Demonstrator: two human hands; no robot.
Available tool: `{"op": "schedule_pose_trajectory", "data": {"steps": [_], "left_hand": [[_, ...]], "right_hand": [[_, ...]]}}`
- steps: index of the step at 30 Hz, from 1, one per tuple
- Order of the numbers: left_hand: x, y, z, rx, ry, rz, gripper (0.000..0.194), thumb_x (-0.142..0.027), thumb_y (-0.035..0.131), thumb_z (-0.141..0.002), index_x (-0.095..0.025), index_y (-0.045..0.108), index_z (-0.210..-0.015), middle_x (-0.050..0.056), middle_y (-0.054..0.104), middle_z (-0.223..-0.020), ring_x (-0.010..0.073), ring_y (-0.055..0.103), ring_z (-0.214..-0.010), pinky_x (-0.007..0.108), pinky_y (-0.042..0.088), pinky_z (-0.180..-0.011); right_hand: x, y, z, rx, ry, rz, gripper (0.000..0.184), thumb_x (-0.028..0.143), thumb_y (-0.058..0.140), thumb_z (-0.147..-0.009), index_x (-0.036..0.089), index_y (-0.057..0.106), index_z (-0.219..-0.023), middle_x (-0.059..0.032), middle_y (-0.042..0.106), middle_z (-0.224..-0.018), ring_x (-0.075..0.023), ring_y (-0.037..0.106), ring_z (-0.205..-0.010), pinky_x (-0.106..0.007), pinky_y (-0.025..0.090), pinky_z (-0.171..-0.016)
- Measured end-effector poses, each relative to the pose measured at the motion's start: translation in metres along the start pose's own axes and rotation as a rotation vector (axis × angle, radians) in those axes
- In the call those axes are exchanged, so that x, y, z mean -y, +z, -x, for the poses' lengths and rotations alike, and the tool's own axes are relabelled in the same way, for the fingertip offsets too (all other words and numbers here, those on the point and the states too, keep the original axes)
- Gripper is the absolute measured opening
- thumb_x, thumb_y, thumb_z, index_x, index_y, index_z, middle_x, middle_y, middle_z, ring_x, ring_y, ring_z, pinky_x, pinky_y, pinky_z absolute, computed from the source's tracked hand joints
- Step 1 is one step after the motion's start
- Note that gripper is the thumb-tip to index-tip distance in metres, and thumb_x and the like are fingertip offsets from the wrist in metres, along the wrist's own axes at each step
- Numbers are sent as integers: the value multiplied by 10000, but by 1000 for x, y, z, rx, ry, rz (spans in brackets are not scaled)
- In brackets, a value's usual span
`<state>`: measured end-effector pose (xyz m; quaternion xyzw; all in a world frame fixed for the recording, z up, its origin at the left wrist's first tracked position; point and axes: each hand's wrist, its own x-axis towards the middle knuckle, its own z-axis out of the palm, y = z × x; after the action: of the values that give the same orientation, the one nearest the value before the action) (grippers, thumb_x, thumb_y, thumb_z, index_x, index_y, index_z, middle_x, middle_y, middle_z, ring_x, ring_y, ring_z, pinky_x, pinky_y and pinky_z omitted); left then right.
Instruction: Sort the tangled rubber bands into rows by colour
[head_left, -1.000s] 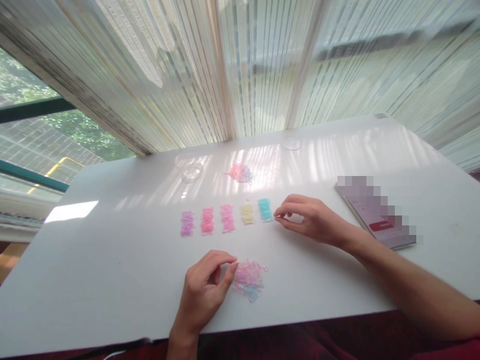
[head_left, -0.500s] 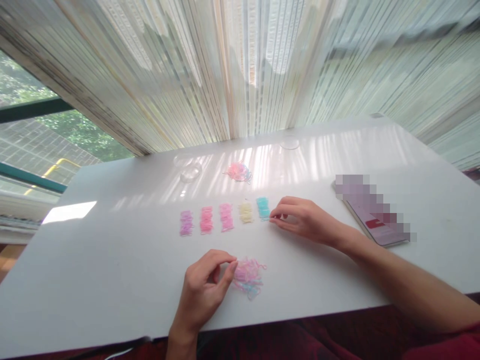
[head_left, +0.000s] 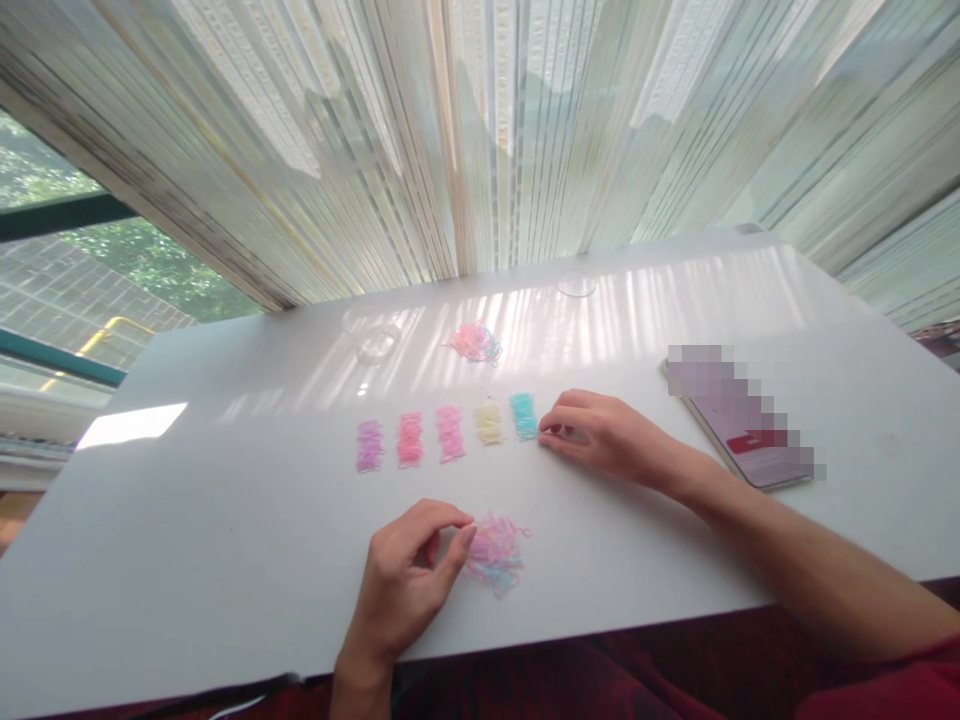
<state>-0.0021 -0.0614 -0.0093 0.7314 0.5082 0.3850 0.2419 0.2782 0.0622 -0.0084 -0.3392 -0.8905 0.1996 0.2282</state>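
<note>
Currently, the left hand (head_left: 409,580) has thumb and forefinger brought together at the tips, at the left edge of the near pile (head_left: 497,550); whether a band is pinched between them cannot be told. The right hand (head_left: 600,440) has its fingers bent and its thumb and forefinger close together, just beside the lower right corner of the blue stack (head_left: 524,417) — any band in this grip is too small to confirm.

Left of the blue stack, in one row: yellow stack (head_left: 488,425), pink stack (head_left: 451,433), coral stack (head_left: 409,439), purple stack (head_left: 369,446). Beyond the row lies the far pile (head_left: 476,342), with a clear dish (head_left: 376,361) to its left. The phone (head_left: 735,430) lies right of the right hand. All rest on the white table (head_left: 225,590).

Status: five single-colour stacks are formed, each set apart from its neighbours. Both piles hold mixed colours and appear unsorted.

Change from half a second earlier: the strand standing out at the blue stack's lower edge now appears closer in line with it. The left hand holds the same position — the near pile looks unchanged.
</note>
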Motion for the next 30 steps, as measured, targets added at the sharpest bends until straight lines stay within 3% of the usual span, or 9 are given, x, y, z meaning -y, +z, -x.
{"op": "schedule_pose_trajectory", "data": {"steps": [18,24,26,30], "left_hand": [[2,0,2,10,-4,20,71,-157,684,-941,-224,697,-959,-9,720,-847,99,535,-567,203,461,-533],[5,1,5,-4,-6,4,246,-49,578,-911,-218,694,-1047,20,719,-944,119,594,-667,230,512,-630],[5,0,5,10,1,-9,313,-17,547,-880,-216,692,-1073,30,720,-962,138,629,-726,245,527,-662],[4,0,4,36,31,-52,319,-24,557,-867,-218,686,-1084,35,721,-937,172,654,-794,269,534,-679]], "right_hand": [[1,7,-4,-99,-22,-60,85,190,629,-964,172,686,-904,-40,639,-841,-151,608,-726,-262,476,-647],[16,6,-5,-171,-84,-102,136,201,580,-996,168,694,-930,-45,642,-844,-157,610,-740,-270,478,-665],[29,7,-6,-61,-84,-109,130,192,580,-999,167,700,-957,-49,655,-858,-171,624,-768,-282,483,-690],[58,6,-11,318,-117,-61,74,209,666,-962,179,714,-1011,-57,685,-941,-205,662,-841,-303,494,-744]]}}
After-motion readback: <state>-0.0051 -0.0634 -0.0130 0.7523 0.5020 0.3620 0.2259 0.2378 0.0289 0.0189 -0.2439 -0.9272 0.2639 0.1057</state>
